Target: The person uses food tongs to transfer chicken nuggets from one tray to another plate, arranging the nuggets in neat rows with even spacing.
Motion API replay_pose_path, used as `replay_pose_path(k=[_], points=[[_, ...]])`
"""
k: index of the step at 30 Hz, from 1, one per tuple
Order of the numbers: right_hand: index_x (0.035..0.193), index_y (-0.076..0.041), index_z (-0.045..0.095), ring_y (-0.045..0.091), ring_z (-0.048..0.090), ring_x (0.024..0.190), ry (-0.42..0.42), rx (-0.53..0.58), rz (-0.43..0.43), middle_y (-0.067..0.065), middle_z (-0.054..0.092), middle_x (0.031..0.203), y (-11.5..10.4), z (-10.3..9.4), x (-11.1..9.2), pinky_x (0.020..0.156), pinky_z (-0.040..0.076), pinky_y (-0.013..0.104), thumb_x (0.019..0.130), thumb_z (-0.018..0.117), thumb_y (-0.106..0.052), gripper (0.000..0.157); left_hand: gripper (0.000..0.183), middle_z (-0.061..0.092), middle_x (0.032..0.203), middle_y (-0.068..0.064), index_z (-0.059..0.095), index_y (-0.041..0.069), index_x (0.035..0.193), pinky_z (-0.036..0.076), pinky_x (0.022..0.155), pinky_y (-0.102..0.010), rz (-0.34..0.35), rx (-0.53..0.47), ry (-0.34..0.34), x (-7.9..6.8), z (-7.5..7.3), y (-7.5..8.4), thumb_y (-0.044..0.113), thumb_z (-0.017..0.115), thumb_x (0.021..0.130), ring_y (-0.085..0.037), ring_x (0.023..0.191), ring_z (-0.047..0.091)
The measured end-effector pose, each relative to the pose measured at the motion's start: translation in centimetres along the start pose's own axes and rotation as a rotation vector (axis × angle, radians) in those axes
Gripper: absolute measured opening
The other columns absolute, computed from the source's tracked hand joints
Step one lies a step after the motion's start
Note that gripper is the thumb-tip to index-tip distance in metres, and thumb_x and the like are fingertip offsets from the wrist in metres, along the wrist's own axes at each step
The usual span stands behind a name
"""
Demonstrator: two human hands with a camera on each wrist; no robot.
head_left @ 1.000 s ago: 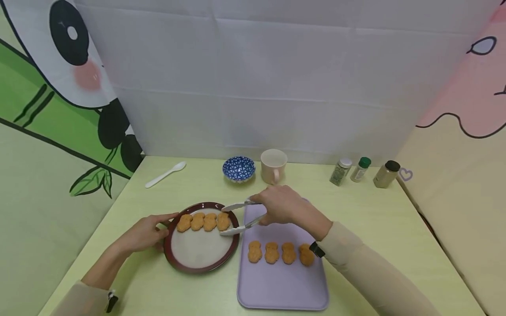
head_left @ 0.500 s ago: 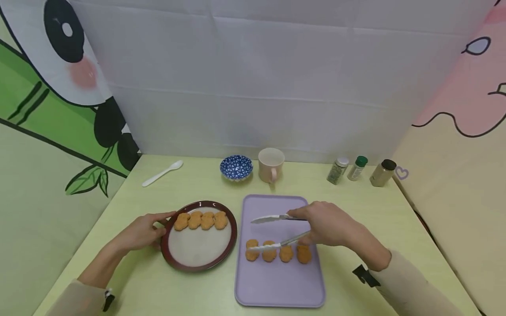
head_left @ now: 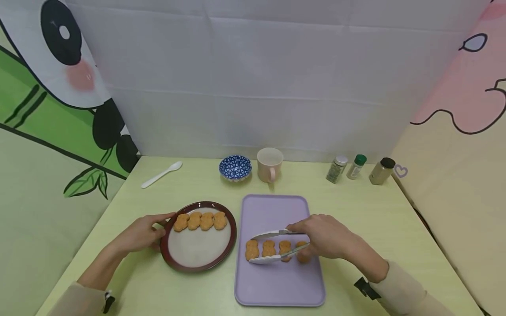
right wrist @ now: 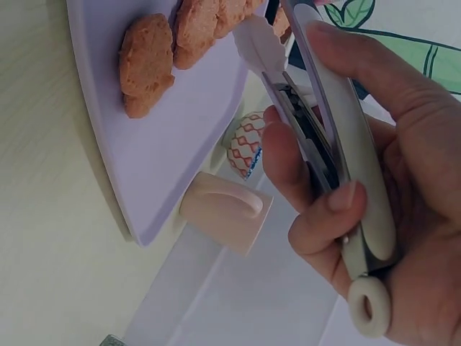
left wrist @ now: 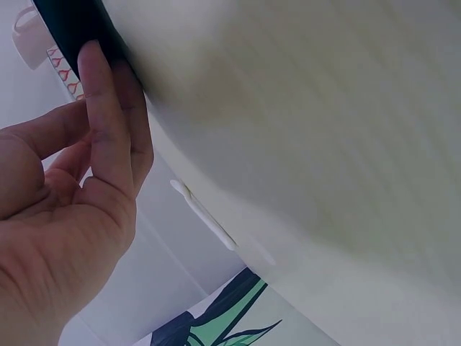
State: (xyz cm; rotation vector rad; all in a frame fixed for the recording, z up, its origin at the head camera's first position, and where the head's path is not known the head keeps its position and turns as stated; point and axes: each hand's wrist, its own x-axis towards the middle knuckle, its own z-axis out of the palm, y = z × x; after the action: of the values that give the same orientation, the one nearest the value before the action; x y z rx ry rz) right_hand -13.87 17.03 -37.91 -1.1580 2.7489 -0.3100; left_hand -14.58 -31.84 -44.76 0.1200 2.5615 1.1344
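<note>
In the head view my left hand (head_left: 139,233) holds the left rim of a brown-rimmed plate (head_left: 195,259); its fingers meet the dark edge in the left wrist view. A row of several golden-brown nuggets (head_left: 207,221) lies along the plate's far side. My right hand (head_left: 331,237) grips a pair of tongs (head_left: 290,251) over a lilac tray (head_left: 278,285). Several more nuggets (head_left: 269,249) lie in a row on the tray. The spread white tong tips stand on the far and near sides of the leftmost nugget (head_left: 251,249). The tongs partly cover the other tray nuggets.
Behind the tray stand a blue patterned bowl (head_left: 235,167) and a pale pink mug (head_left: 270,164). A white spoon (head_left: 162,174) lies at the back left. Three seasoning jars (head_left: 357,166) stand at the back right, near the wall.
My right hand has swung the tongs from the plate's rightmost nugget over to the tray, then lowered them around its leftmost nugget. My left hand stays at the plate.
</note>
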Motion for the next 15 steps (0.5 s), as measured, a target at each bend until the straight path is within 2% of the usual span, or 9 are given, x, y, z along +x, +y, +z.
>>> replay_pose_path(k=[5, 9, 12, 15], points=[[0.12, -0.018, 0.067, 0.011, 0.061, 0.086, 0.014, -0.02, -0.012, -0.008, 0.067, 0.11, -0.2, -0.3, 0.1, 0.066, 0.049, 0.034, 0.067, 0.081, -0.037, 0.058, 0.054, 0.055, 0.112, -0.019, 0.043, 0.006, 0.142, 0.053, 0.053, -0.034, 0.002, 0.001, 0.001, 0.0, 0.0, 0.0, -0.002, 0.051, 0.089, -0.02, 0.067, 0.063], [0.12, -0.02, 0.067, 0.007, 0.058, 0.078, 0.061, -0.036, -0.028, -0.01, 0.066, 0.111, -1.0, -1.1, 0.6, 0.06, 0.046, 0.03, 0.07, 0.08, -0.037, 0.055, 0.054, 0.055, 0.11, -0.019, 0.043, 0.006, 0.141, 0.053, 0.053, -0.034, 0.007, 0.003, -0.001, -0.1, 0.0, -0.1, -0.002, 0.051, 0.089, -0.02, 0.066, 0.062], [0.121, -0.021, 0.066, 0.007, 0.06, 0.078, 0.095, -0.044, -0.05, -0.01, 0.066, 0.11, -2.3, -1.8, 2.0, 0.062, 0.048, 0.03, 0.071, 0.079, -0.04, 0.054, 0.054, 0.056, 0.109, -0.018, 0.043, 0.006, 0.141, 0.053, 0.053, -0.035, 0.016, 0.007, 0.001, -0.1, 0.0, -0.1, -0.003, 0.05, 0.088, -0.02, 0.065, 0.062], [0.122, -0.022, 0.066, 0.009, 0.062, 0.083, 0.109, -0.05, -0.064, -0.01, 0.067, 0.107, -4.1, -1.8, 4.2, 0.066, 0.05, 0.03, 0.072, 0.078, -0.043, 0.056, 0.054, 0.056, 0.108, -0.019, 0.043, 0.005, 0.141, 0.053, 0.053, -0.036, 0.021, 0.005, 0.003, -0.1, -0.1, -0.1, -0.003, 0.05, 0.088, -0.02, 0.065, 0.062]])
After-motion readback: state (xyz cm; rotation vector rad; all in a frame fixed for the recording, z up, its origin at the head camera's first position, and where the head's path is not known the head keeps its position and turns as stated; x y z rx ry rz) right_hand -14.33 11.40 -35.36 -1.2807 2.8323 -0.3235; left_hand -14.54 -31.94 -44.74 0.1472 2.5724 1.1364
